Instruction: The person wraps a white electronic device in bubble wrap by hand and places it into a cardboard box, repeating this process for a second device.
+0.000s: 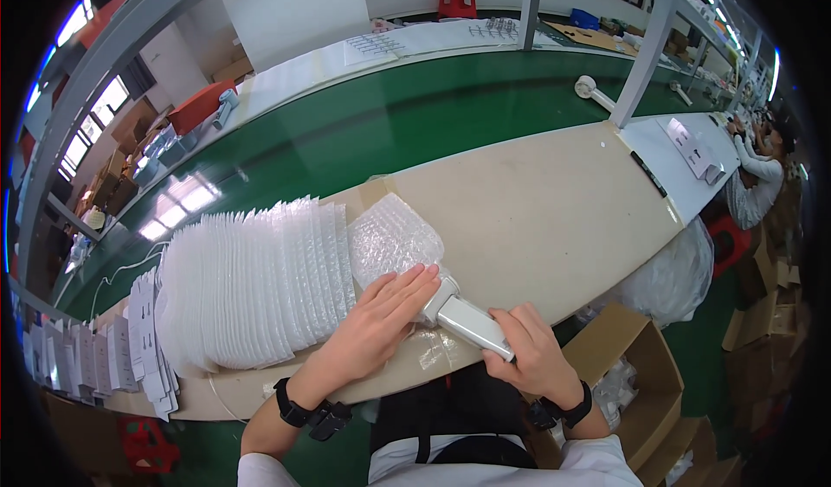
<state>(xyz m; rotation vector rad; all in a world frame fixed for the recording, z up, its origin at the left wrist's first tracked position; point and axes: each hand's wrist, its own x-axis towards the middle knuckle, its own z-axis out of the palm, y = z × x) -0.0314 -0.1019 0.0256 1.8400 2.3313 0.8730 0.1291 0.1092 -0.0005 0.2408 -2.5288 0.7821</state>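
Observation:
A white handheld device (472, 324) with a straight handle and a wider head lies aslant over the table's near edge. My right hand (532, 357) is closed round the lower end of its handle. At the device's head, my left hand (381, 327) rests with its fingers stretched out flat, partly over a clear bubble-wrap bag (394, 236). Whether the head is inside the bag's mouth is hidden by those fingers. Just left of the bag stands a long row of bubble-wrap bags (255, 288), packed upright side by side.
Flat white cartons (143, 340) line the table's left end. A black pen (649, 174) and a white folded box (692, 151) lie to the right. Beyond the table runs a green conveyor belt (363, 110) carrying similar white devices (593, 91). An open cardboard box (623, 357) stands by my right arm. Another person (757, 171) sits far right.

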